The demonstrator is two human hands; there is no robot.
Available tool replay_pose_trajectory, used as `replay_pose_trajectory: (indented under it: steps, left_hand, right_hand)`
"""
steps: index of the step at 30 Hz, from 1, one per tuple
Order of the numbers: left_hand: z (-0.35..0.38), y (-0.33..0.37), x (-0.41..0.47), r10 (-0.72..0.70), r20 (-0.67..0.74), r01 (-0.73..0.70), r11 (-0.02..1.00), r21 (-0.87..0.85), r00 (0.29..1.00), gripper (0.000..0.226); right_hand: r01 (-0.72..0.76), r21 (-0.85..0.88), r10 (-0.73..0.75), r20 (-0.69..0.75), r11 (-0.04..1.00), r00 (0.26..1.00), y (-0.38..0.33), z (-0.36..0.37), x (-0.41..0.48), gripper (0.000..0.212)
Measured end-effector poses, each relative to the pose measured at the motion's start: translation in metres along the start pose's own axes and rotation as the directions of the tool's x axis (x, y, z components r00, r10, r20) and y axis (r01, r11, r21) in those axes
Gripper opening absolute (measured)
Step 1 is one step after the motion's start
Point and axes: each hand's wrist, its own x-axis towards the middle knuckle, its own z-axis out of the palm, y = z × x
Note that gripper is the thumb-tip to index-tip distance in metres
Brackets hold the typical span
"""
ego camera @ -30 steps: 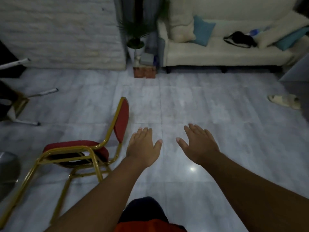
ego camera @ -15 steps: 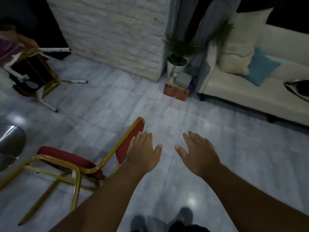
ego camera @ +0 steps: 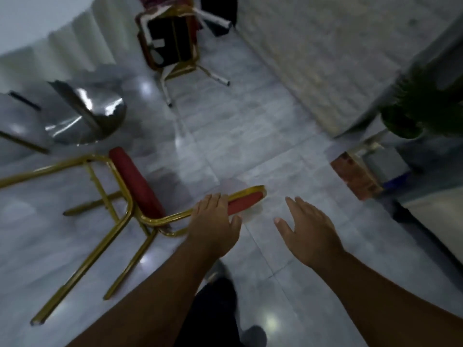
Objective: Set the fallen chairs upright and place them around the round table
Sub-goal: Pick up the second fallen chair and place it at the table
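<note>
The nearer fallen chair (ego camera: pixel 130 196) lies on its back at lower left of the frame, a gold tube frame with red padded seat and backrest, its legs pointing toward the bottom-left corner; it looks stiff and fairly light, the smooth metal perhaps slick, so the backrest's top rail and a side tube seem the best holds. The left hand (ego camera: pixel 213 224) hovers open over the backrest, contact unclear, and the right hand (ego camera: pixel 308 234) is open and empty over bare floor. A second fallen chair (ego camera: pixel 172 43) lies at top centre beside the white-draped round table (ego camera: pixel 50 38) in the upper left.
</note>
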Motion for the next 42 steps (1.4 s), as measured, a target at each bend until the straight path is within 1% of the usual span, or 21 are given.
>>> replay_pose_trajectory:
  steps: [3,5,7,9,13,20,24,26,29,32,34,36,40,42]
  left_hand:
    - [0.007,-0.009,0.041,-0.057,-0.001,0.057,0.998,-0.013,0.998,0.067]
    - [0.015,-0.016,0.068,-0.081,0.027,0.082,0.996,-0.031,0.996,0.066]
    - [0.025,-0.021,0.095,-0.078,0.058,0.079,0.997,-0.014,0.995,0.067]
    - [0.038,-0.026,0.120,-0.097,0.089,0.098,0.995,-0.010,0.991,0.068]
    - [0.075,-0.034,0.167,-0.153,0.098,0.156,0.987,-0.028,0.983,0.069]
    - [0.166,-0.051,0.246,-0.284,0.169,0.295,0.954,-0.048,0.944,0.076]
    - [0.219,-0.061,0.271,-0.305,0.216,0.318,0.947,-0.032,0.928,0.077]
    - [0.240,-0.063,0.277,-0.314,0.206,0.322,0.947,-0.005,0.927,0.071]
    - [0.255,-0.063,0.284,-0.354,0.135,0.356,0.934,0.012,0.925,0.054]
    - [0.258,-0.060,0.290,-0.363,0.085,0.361,0.932,0.036,0.928,0.046]
    - [0.255,-0.056,0.292,-0.317,0.066,0.315,0.948,0.039,0.946,0.042]
    - [0.248,-0.052,0.292,-0.258,0.035,0.258,0.966,0.006,0.966,0.039]
    - [0.224,-0.045,0.282,-0.182,-0.008,0.182,0.983,-0.022,0.983,0.032]
    - [0.209,-0.044,0.268,-0.165,-0.040,0.164,0.986,-0.031,0.985,0.030]
  right_hand:
    - [0.056,0.015,-0.057,0.047,0.998,0.997,-0.001,0.006,0.058,0.068]
    - [0.069,0.018,-0.070,0.071,0.997,0.995,-0.001,0.011,0.091,0.068]
    - [0.081,0.012,-0.082,0.087,0.997,0.993,0.000,0.017,0.124,0.068]
    - [0.091,0.007,-0.091,0.129,0.996,0.988,0.002,0.028,0.157,0.069]
    - [0.151,0.000,-0.148,0.210,0.988,0.966,0.012,0.059,0.227,0.070]
    - [0.299,-0.022,-0.268,0.388,0.954,0.882,0.036,0.145,0.341,0.075]
    - [0.404,-0.008,-0.346,0.502,0.915,0.793,0.057,0.188,0.382,0.078]
    - [0.416,0.012,-0.359,0.528,0.909,0.770,0.069,0.205,0.394,0.072]
    - [0.411,0.084,-0.396,0.495,0.908,0.773,0.080,0.219,0.405,0.048]
    - [0.492,0.056,-0.463,0.447,0.869,0.765,0.083,0.222,0.408,0.033]
    - [0.563,0.047,-0.535,0.384,0.825,0.753,0.082,0.219,0.404,0.029]
    - [0.613,0.033,-0.589,0.322,0.789,0.741,0.075,0.210,0.397,0.026]
    - [0.620,-0.004,-0.588,0.315,0.784,0.745,0.058,0.187,0.378,0.027]
    - [0.642,-0.018,-0.612,0.282,0.766,0.739,0.049,0.171,0.364,0.028]
